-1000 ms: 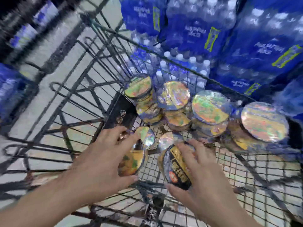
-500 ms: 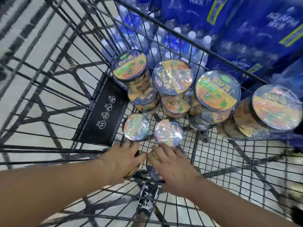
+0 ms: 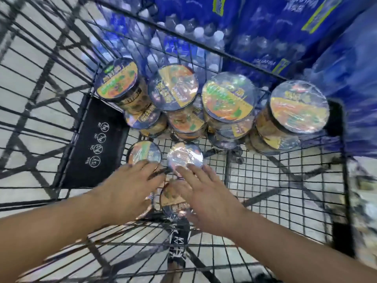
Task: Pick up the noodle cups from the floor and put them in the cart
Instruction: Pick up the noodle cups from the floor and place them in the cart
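Note:
Both my hands reach down into the black wire cart point(image 3: 340, 127). My left hand point(image 3: 130, 188) lies flat over a noodle cup point(image 3: 150, 203) that is almost fully hidden beneath it. Next to it, the straight fingers of my right hand point(image 3: 208, 198) rest on the lid of another noodle cup point(image 3: 173, 202) standing on the cart floor. Just beyond my fingertips stand two upright cups point(image 3: 143, 154) point(image 3: 184, 157) with shiny foil lids. Several more cups point(image 3: 228, 97) are stacked in rows along the cart's far wall.
A black plastic flap point(image 3: 95, 144) with white icons hangs on the cart's left side. Blue shrink-wrapped packs of water bottles point(image 3: 275, 37) are piled behind the cart. The cart's wire floor point(image 3: 275, 180) on the right holds nothing. My shoe point(image 3: 177, 244) shows through the mesh below.
Both hands carried one cup each down to the cart floor, set them upright in front of the two nearest cups, and their fingers have flattened out on top.

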`<state>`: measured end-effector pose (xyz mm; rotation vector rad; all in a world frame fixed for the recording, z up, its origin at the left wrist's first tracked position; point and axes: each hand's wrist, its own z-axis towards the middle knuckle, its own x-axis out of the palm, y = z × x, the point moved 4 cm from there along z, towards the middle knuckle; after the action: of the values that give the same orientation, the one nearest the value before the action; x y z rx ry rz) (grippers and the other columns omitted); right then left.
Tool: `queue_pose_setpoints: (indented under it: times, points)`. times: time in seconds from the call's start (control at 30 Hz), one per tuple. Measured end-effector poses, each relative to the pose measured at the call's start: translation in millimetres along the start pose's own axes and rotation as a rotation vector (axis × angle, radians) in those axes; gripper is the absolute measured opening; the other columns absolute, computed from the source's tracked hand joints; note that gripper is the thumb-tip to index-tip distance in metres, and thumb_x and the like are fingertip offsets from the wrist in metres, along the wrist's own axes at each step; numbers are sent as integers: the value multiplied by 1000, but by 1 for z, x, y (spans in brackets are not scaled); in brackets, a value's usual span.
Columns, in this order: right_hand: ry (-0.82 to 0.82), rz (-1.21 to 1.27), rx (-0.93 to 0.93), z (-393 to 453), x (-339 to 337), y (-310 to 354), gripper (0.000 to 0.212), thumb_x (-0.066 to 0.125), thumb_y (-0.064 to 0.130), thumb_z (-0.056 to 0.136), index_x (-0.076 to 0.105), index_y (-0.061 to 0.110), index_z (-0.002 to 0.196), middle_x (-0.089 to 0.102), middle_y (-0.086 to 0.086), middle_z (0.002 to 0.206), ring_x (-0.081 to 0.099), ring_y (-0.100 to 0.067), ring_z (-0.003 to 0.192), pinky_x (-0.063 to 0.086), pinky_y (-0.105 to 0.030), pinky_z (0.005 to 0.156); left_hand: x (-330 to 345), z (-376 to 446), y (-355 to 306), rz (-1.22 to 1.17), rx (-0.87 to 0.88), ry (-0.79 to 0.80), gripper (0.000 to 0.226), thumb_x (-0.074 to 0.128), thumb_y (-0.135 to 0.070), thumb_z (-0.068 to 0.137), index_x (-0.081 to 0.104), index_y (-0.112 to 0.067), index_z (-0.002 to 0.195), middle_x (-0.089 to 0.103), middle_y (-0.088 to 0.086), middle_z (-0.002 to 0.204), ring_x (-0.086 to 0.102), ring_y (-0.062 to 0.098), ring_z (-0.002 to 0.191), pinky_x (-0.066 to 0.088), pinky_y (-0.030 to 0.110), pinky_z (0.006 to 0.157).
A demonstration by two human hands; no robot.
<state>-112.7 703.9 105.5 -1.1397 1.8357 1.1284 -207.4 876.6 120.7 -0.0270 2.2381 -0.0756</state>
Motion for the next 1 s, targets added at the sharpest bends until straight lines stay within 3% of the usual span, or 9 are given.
queue_pose_setpoints:
  times: [0.03,0.1,0.23,0.37,0.5,0.57,0.77,0.87,1.0]
  points:
    - [-82,56,63,-17,-18,-8,89,74,46,90,22,28,161,16,-8,172,15,-36,159,16,-63,126,-21,-2,-4,-26,-8,-105,64,49,-55,91,39,-26,148,48,8,150,53,32,135,55,50,100]
    - [-287,153,202,-64,-55,-28,79,67,51,93,29,29,159,26,-5,168,24,-31,155,22,-58,126,-60,-4,-22,-128,-14,-271,66,37,-68,96,45,-30,149,52,4,148,58,31,130,57,50,94]
    - [-689,378,549,-200,-84,-80,65,66,50,95,47,26,152,40,1,157,38,-25,146,32,-47,120,-127,11,-101,-449,61,-424,68,50,-72,91,44,-41,152,43,-11,155,49,23,137,50,55,100]
    - [-832,522,952,-343,-40,-129,63,59,60,95,45,33,151,35,15,156,37,-13,145,39,-44,114,-184,54,-235,-503,220,-515,68,52,-68,87,47,-43,151,39,-15,157,38,13,144,43,49,108]
    - [-798,597,1243,-474,39,-156,68,48,71,97,31,42,155,23,25,158,35,-12,143,40,-43,115,-214,104,-394,-458,433,-530,65,49,-63,91,54,-30,147,44,-9,152,41,15,141,28,26,110]
    - [-752,599,1349,-539,83,-169,74,43,74,96,28,39,159,24,18,160,25,-11,147,35,-42,119,-210,131,-477,-431,494,-487,67,50,-64,92,51,-29,149,43,-8,152,40,16,142,31,32,113]
    - [-538,684,1524,-708,218,-195,73,49,65,99,26,34,161,28,10,161,30,-20,149,35,-41,117,-134,208,-693,-273,543,-251,77,43,-72,90,39,-31,154,42,-4,155,37,21,143,38,46,115]
    - [-385,727,1618,-772,292,-205,79,46,69,97,19,34,162,28,4,165,31,-25,150,37,-47,118,-79,245,-765,-174,548,-137,81,45,-72,88,35,-31,157,39,-1,159,35,22,147,38,46,117]
    - [-255,796,1756,-833,384,-222,82,49,72,92,25,34,160,36,0,163,38,-29,147,43,-50,114,-15,300,-827,-50,560,9,87,49,-71,84,30,-32,160,34,1,161,32,25,148,39,47,117]
